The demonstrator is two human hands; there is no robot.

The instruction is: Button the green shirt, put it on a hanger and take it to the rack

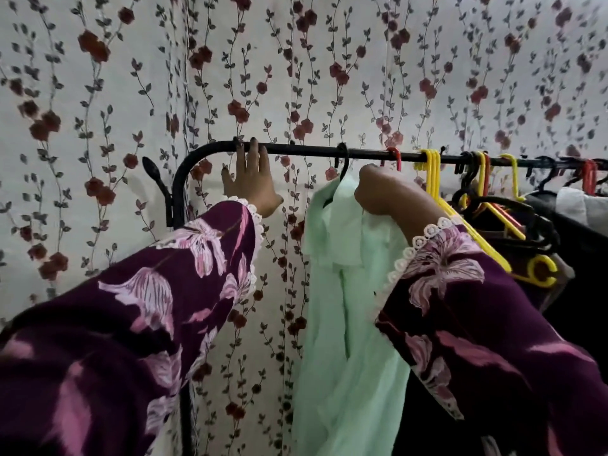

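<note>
Head view showed my left hand (251, 182) reaching up to the black rack rail (306, 152), fingers nearly straight and spread, their tips laid over the top of the bar near its curved left end; they held nothing, only rested there. My right hand (388, 192) was curled into a fist just below the rail, to the right of my left hand, gripping the shoulder of the green shirt (348, 324) where the cloth bunched at the collar. Whether my fingers also closed on the hanger inside I could not tell, since the back of my hand hid them.

The green shirt hung from a black hanger (342, 161) whose hook sat over the rail, between my two hands. The pale cloth fell straight down below the rail, its front placket showing as a long vertical fold; the buttons were too soft in the blur to make out.

Right of the shirt along the rail were a red hanger (396, 158), then a cluster of yellow hangers (432, 172), then more black, yellow and red ones crowding toward the far right end, with dark garments (559, 225) beneath them. Behind the rail hung a white curtain (131, 93) printed with red roses on trailing vines. Both my sleeves (477, 307) were purple with pink flowers and lace-trimmed cuffs.
</note>
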